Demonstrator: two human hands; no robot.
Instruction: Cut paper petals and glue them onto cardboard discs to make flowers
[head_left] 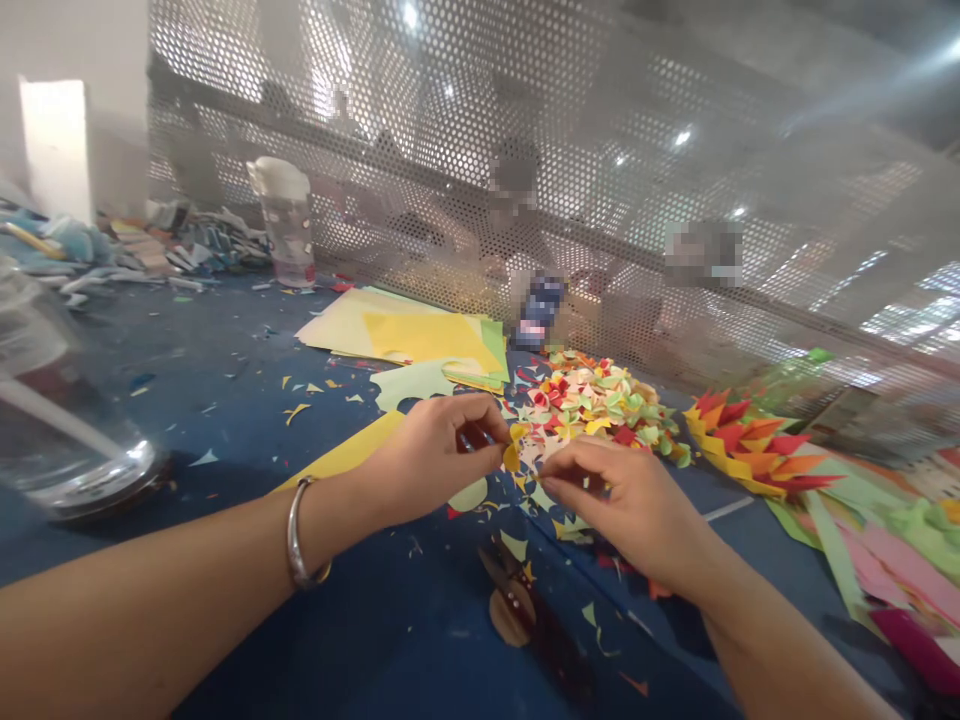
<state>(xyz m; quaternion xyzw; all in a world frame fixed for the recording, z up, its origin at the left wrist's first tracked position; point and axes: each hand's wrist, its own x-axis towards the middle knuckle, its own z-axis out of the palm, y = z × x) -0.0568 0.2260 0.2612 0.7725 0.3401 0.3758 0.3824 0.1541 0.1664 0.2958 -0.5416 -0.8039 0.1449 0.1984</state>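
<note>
My left hand [431,455], with a metal bangle on the wrist, pinches a small yellow paper piece [513,447] between thumb and fingers. My right hand [622,500] is closed in a pinch just right of that piece, its fingertips almost touching it. Whether it also grips the paper is unclear. Behind both hands lies a heap of small folded paper pieces [600,400] in red, green, pink and yellow. Scissors [517,590] lie on the blue table [225,380] just below my hands.
A stack of yellow and green paper sheets [420,335] lies at the back. A red-orange folded spiky paper piece [757,445] and pink and green strips [885,550] sit at right. A clear jar [52,410] stands at left, a cup [286,225] further back, before a perforated metal screen [570,150].
</note>
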